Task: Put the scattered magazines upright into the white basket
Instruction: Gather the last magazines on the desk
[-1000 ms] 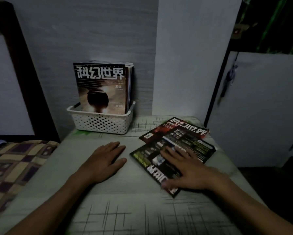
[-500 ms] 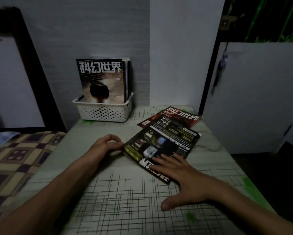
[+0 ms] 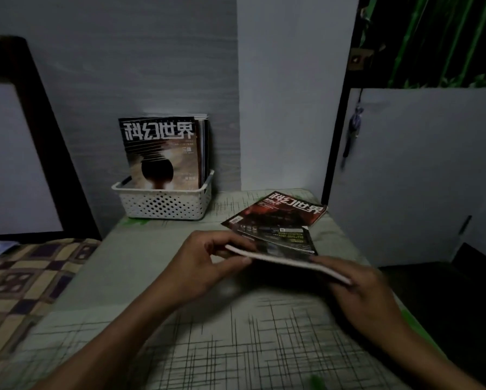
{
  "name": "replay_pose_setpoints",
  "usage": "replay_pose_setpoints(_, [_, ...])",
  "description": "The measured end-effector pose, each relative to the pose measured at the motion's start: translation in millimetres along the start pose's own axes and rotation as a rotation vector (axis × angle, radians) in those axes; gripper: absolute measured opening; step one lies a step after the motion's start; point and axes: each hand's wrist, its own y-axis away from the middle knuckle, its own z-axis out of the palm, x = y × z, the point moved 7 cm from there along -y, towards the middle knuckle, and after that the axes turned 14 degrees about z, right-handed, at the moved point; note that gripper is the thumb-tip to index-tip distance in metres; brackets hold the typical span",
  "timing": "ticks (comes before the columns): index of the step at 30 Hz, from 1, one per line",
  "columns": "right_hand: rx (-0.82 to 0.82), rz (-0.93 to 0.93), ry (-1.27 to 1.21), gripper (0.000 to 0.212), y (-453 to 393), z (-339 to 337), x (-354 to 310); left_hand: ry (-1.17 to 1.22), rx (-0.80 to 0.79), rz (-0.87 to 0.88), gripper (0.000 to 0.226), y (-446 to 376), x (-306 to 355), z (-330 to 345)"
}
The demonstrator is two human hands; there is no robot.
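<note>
A dark magazine [image 3: 281, 243] is lifted off the table, near edge raised, its pale page edge facing me. My left hand [image 3: 205, 266] pinches its left corner and my right hand [image 3: 360, 288] grips its right end. Beyond it a red-covered magazine [image 3: 287, 212] lies flat on the table. The white perforated basket [image 3: 166, 204] stands at the back left against the wall, with several magazines [image 3: 163, 153] upright inside it.
The table [image 3: 236, 333] has a pale cloth with dark grid lines. A patterned bedspread [image 3: 25, 277] lies to the left. A white panel [image 3: 419, 178] stands close on the right, and a wall corner juts out behind the table.
Both hands have closed on the dark magazine and raised its near edge off the table; before, the right hand lay flat on it and the left rested beside it.
</note>
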Motion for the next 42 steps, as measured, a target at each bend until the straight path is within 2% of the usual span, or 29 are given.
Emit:
replay_pose_setpoints(2, [-0.016,0.01,-0.222,0.032,-19.5,-15.1,-23.6,0.102,0.176,-0.039,0.032,-2.8,-2.0,-9.5])
replay_pose_setpoints(5, [-0.004,-0.114,-0.337,0.024,-39.7,-29.4,-78.4,0.124,0.384,-0.091,0.032,-0.3,-7.1,-28.0])
replay_pose_setpoints(8, [0.003,-0.043,-0.575,0.012,-62.6,-20.2,-94.5,0.096,0.498,-0.136,0.025,6.9,-11.9,-53.5])
replay_pose_setpoints(10, [-0.079,0.027,-0.614,0.022,-72.1,2.9,-92.6,0.025,0.57,-0.161,0.013,15.9,-14.9,-68.1])
replay_pose_setpoints(11, [-0.16,0.078,-0.61,0.032,-73.9,19.8,-85.8,-0.057,0.593,-0.18,0.011,22.9,-17.8,-74.6])
replay_pose_setpoints(13, [-0.314,0.214,-0.546,0.047,-67.8,60.9,-62.1,-0.404,0.54,-0.217,0.019,35.6,-26.4,-85.0])
replay_pose_setpoints(15, [-0.269,0.217,-0.339,0.048,-60.8,82.7,-42.9,-0.744,0.438,-0.255,0.017,44.5,-38.6,-87.1])
replay_pose_setpoints(16, [-0.223,0.201,-0.28,0.042,-61.3,88.1,-41.6,-0.771,0.422,-0.26,0.014,47.6,-46.7,-86.8])
replay_pose_setpoints(19, [-0.197,0.205,-0.326,0.039,-83.5,97.9,-54.9,-0.506,0.529,-0.232,0.005,37.8,-69.5,-94.1])
replay_pose_setpoints(22, [-0.208,0.135,-0.41,0.029,-127.8,104.3,-96.2,-0.187,0.769,-0.163,0.02,2.3,-79.8,-125.8])
replay_pose_setpoints(25, [-0.202,0.158,-0.515,0.025,-188.1,114.7,-133.8,-0.144,0.983,-0.053,0.022,-41.1,-76.8,-170.3])
replay_pose_setpoints(28, [-0.21,0.237,-0.635,0.034,-245.1,136.3,-157.9,-0.136,1.087,0.02,0.018,-80.8,-80.5,-208.4])
replay_pose_setpoints(32, [-0.197,0.255,-0.71,0.034,-280.3,188.5,-153.1,-0.211,1.098,-0.013,0.021,-100.0,-126.0,-242.3])
replay_pose_setpoints(36, [-0.24,0.259,-0.631,0.044,-286.1,242.4,-122.8,-0.408,0.977,-0.223,0.022,-83.9,-194.7,-249.0])
replay_pose_setpoints(39, [-0.182,0.211,-0.419,0.042,-290.7,248.1,-115.7,-0.436,0.883,-0.361,0.026,-71.6,-221.9,-252.8])
replay_pose_setpoints(42, [-0.117,0.15,-0.185,0.029,-290.7,243.7,-121.3,-0.496,0.803,-0.376,0.024,-68.7,-222.4,-259.0])
